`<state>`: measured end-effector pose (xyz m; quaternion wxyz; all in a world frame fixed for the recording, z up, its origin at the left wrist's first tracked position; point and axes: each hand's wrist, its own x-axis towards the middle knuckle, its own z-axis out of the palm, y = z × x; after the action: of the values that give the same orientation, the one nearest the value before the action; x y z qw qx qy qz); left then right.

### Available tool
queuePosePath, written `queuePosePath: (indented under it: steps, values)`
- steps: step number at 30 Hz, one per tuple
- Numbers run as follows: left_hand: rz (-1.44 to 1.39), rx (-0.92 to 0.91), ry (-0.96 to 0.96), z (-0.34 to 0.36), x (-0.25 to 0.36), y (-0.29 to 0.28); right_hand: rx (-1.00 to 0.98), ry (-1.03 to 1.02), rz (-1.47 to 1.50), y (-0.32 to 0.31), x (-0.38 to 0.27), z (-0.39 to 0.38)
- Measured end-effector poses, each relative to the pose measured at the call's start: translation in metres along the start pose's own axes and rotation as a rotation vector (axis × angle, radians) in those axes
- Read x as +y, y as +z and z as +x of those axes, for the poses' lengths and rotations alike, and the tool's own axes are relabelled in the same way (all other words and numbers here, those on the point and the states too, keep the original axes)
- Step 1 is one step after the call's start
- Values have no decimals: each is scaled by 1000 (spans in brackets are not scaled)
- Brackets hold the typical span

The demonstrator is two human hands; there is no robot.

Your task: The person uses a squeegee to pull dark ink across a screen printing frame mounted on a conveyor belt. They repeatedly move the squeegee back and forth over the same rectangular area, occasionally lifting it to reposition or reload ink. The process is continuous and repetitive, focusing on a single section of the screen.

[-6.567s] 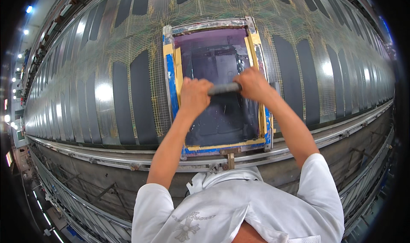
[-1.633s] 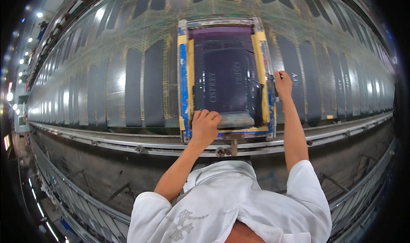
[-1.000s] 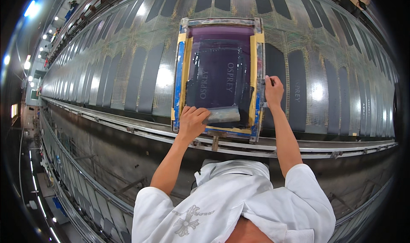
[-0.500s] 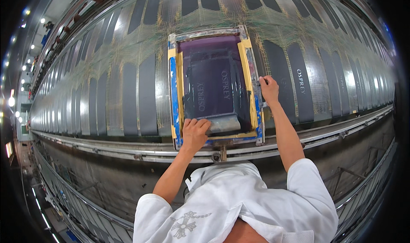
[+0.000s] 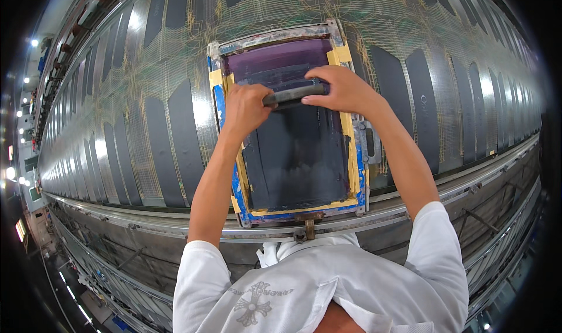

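A screen-printing frame point(image 5: 361, 181) with a purple mesh point(image 5: 281, 55) lies on the long table, its inner edges lined with yellow tape and its sides partly blue. Across the far half of the mesh is a squeegee point(image 5: 295, 94), a grey bar held crosswise. My left hand point(image 5: 249, 107) closes round its left end, knuckles up. At the other end my right hand point(image 5: 345, 90) grips it between thumb and fingers. Dark, wet-looking ink point(image 5: 295, 163) covers the mesh on the near side of the squeegee. The squeegee's lower edge is largely hidden.
Dark fabric-like strips point(image 5: 184, 134) lie in rows on the shiny table point(image 5: 202, 113), with yellow grid lines between them. A metal rail point(image 5: 146, 219) runs along the near table edge. On the frame's right side sits a grey handle point(image 5: 370, 143).
My right hand has left the frame's right side and now grips the squeegee. My left hand and the squeegee moved from the near end to the far half. Pale lettering on the mesh no longer shows.
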<state>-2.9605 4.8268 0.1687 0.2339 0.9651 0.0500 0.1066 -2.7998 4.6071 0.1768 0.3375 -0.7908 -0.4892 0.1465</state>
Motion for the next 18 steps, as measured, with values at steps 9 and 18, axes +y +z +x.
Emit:
queuePosePath:
  steps: [9, 18]
  values:
    - [35, 29, 11, -37, 6, 20, -262, 83, -262, 45, -7, -4]
    - [16, -52, -27, -227, 107, 19, -237, -44, -198, 95, -94, -199]
